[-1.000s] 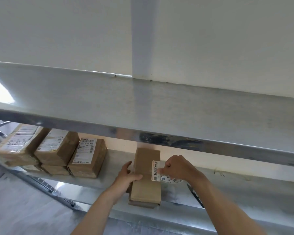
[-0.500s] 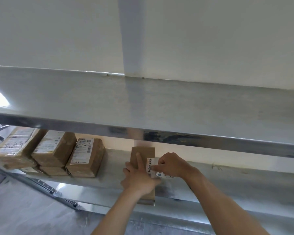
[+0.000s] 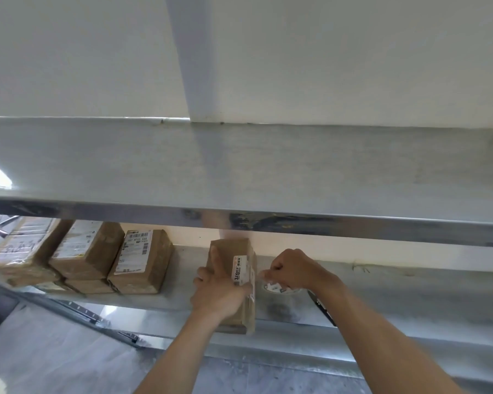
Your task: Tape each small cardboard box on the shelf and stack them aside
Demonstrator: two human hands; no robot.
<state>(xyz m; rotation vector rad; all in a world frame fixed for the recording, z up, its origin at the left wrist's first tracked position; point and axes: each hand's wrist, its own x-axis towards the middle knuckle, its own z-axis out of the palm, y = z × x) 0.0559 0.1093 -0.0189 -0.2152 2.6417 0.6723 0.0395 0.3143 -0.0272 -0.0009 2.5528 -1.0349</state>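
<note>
Box lies on the lower shelf, centre of frame, just below the upper shelf's front lip. Long axis runs front to back, away from the camera; a white label sits on its top right portion.

Left hand lies flat on the box top, palm down, fingers spread and extended along the long axis, pinning the box. Not gripping anything.

Right hand is immediately right of the box, closed in a pinch on what looks like a tape end at the box's right edge. Tape roll lies flat on the shelf under that hand, touching or nearly touching the box side; cannot tell which.

Key relation: the box lies left of the right hand, so the strip would have to be drawn leftward across the box's short axis. The right hand is nearer the tape; the left is already on the box.

Stack of labelled boxes sits at centre left on the same shelf, well apart from the working box.

Surface: brushed metal shelving, reflective. Room: plain pale wall fills the upper half.
</note>
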